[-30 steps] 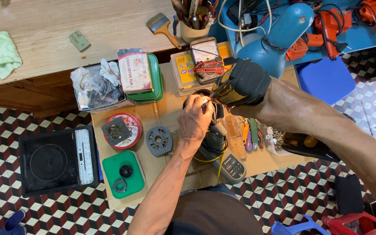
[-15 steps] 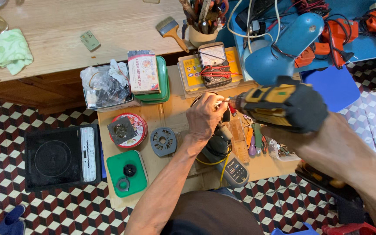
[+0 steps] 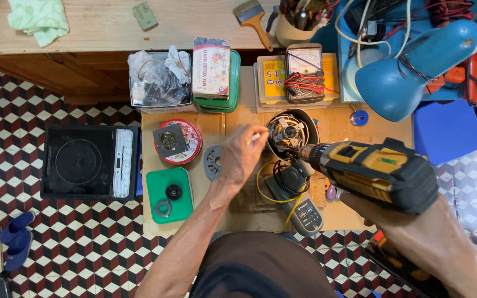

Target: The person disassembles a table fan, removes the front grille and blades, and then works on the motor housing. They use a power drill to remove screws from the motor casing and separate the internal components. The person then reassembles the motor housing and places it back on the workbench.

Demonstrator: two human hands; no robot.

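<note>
My right hand [image 3: 432,245] grips a yellow and black cordless drill [image 3: 379,171] whose bit points left into an opened electric motor [image 3: 289,135] standing on a small wooden table [image 3: 222,215]. My left hand [image 3: 242,154] hovers just left of the motor and pinches a small pale object, too small to make out, between its fingertips. Yellow wires [image 3: 269,185] loop from under the motor toward a grey remote-like device [image 3: 305,212].
A red round tin [image 3: 175,142], a green lid [image 3: 169,194] with black parts and a grey slotted disc [image 3: 212,161] lie left of my hand. A black induction cooker [image 3: 90,161] sits on the tiled floor. A blue lamp [image 3: 415,69], a multimeter [image 3: 303,72] and boxes stand behind.
The drill has swung out to the right and lowered, its bit still at the motor. My left hand has lifted off the motor and moved left, pinching something small.
</note>
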